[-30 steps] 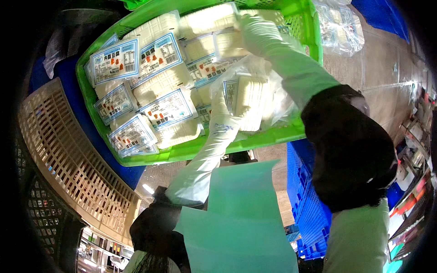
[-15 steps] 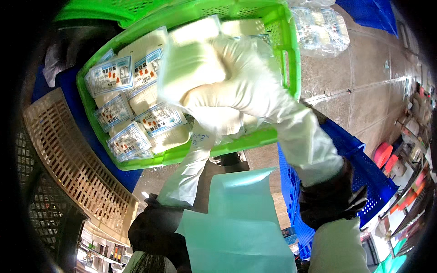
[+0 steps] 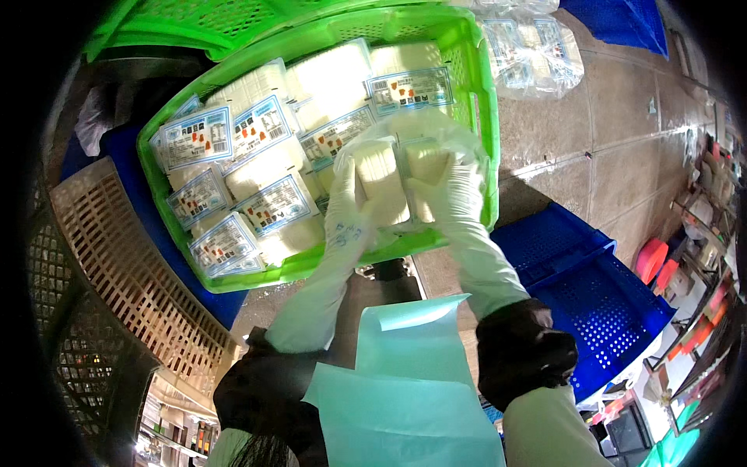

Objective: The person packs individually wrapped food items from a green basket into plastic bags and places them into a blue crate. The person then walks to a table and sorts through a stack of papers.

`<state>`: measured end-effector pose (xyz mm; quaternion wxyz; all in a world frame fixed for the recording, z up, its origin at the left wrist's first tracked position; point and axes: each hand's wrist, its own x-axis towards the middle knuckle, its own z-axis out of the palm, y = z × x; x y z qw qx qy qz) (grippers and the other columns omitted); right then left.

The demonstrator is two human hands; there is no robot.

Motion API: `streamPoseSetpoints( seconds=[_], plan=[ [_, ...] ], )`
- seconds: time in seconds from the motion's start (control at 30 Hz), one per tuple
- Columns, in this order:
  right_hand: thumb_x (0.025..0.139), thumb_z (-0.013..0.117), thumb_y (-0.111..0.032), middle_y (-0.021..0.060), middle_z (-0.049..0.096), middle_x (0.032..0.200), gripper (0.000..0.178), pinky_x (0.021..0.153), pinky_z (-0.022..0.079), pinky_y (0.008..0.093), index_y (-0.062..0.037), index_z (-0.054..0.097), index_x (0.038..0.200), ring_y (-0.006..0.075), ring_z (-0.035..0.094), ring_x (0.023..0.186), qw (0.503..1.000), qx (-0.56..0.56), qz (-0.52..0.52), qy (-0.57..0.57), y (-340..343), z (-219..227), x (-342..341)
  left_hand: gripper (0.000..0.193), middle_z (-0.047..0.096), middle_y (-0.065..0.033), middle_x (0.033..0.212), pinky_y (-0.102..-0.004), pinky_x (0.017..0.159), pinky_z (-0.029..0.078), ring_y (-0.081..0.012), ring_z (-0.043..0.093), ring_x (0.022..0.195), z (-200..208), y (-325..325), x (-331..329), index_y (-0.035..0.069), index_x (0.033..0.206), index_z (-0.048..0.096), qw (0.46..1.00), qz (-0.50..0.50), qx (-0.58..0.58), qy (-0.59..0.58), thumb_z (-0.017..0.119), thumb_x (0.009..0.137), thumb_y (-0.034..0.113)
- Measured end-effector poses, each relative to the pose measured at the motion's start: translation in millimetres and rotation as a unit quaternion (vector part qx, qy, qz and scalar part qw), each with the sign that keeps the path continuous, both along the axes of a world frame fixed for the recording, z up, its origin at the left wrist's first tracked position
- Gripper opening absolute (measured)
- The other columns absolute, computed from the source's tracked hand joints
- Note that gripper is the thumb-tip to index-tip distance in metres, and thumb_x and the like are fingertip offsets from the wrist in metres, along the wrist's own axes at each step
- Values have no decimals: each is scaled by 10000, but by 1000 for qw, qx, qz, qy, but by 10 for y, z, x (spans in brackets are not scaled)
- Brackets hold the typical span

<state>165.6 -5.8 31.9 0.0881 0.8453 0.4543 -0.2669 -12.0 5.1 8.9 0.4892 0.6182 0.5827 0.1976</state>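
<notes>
My left hand, in a white glove, is at the near right part of a green crate, gripping the left side of a clear plastic bag. Opposite it, my right hand, also gloved, grips the bag's right side. Between my hands, inside the bag, sit two white tofu packs: a left pack and a right pack. My fingertips are partly hidden by the film and packs. Several labelled tofu packs, such as one pack at the left, fill the rest of the crate.
A beige slatted basket stands at the left. Blue crates are at the right, on the tiled floor. Another bag of packs lies beyond the crate's right side. A second green crate is at the far edge.
My right hand has come down from above the crate's middle, where it held a tofu pack, to the bag's right side. The labelled packs behind it are now uncovered.
</notes>
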Motion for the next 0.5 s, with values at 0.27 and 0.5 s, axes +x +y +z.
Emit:
streamPoseSetpoints(
  seconds=[0.27,0.5],
  plan=[
    [753,658,-276,165,601,1006,379,756,506,421,-77,563,1062,310,597,945,990,-109,46,81,-174,796,517,365,547,-147,1125,-349,896,418,-272,527,1060,703,-254,-723,33,1190,484,978,14,-118,171,524,831,86],
    [784,606,-383,204,613,936,480,703,497,446,-73,526,1142,357,615,863,983,156,10,-93,34,1001,617,240,579,-47,898,-334,711,478,-186,574,833,807,-403,-756,58,1080,532,916,211,-333,-74,425,944,225]
  ],
)
